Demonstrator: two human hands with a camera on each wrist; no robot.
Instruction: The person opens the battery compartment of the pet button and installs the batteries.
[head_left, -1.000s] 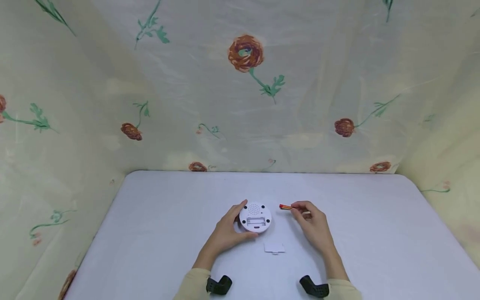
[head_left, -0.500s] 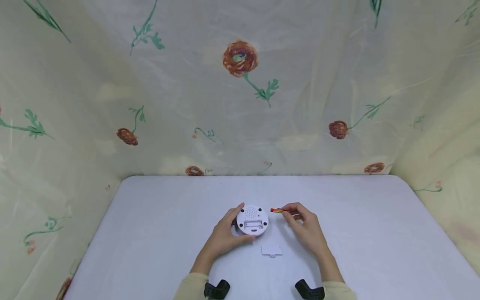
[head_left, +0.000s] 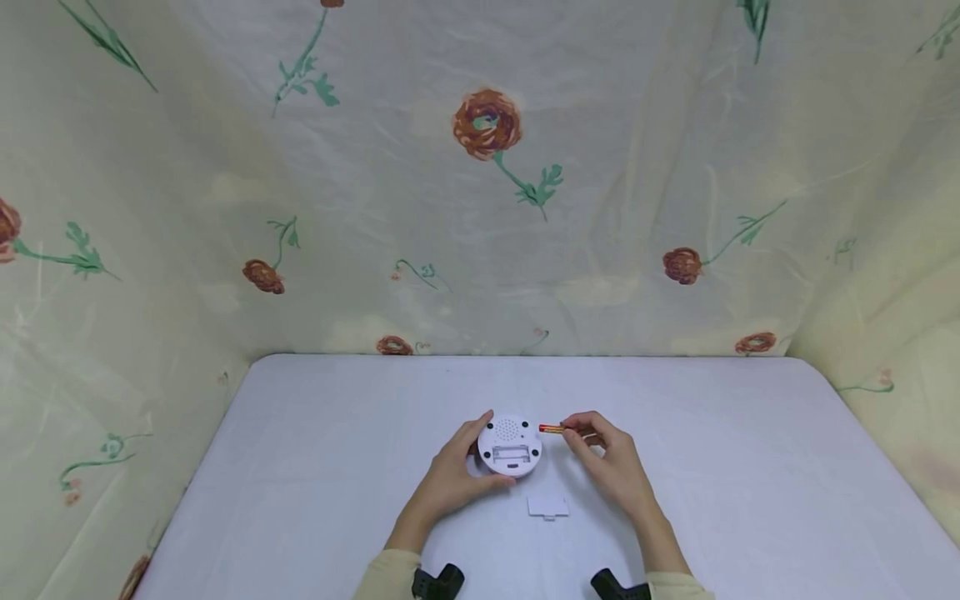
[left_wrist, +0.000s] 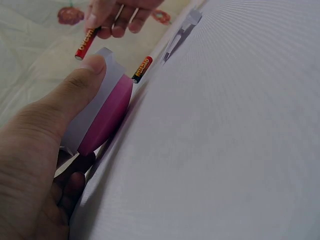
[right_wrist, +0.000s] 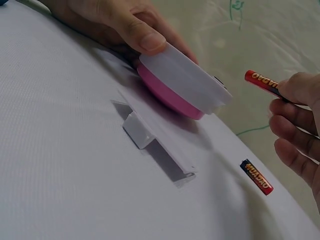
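My left hand [head_left: 450, 479] grips a round white device [head_left: 506, 430] with a pink lower half, thumb near and fingers on the far side. Its underside faces up, showing speaker holes, dark feet and an uncovered battery slot [head_left: 512, 455]. In the right wrist view the device is tilted over the table. My right hand [head_left: 613, 467] pinches a red-and-black battery [head_left: 551, 428] between thumb and fingers, its red end towards the device's right edge. A second battery [right_wrist: 256, 177] lies on the table below that hand, hidden in the head view.
A small white battery cover [head_left: 547, 507] with a tab lies on the white table [head_left: 337, 467] in front of the device. Flower-patterned curtain [head_left: 600, 167] stands behind and at both sides of the table. Black wrist cameras [head_left: 438, 582] sit on both wrists.
My right hand has brought the battery leftward, closer to the device. The left hand keeps its grip on the device. The head view has shifted slightly.
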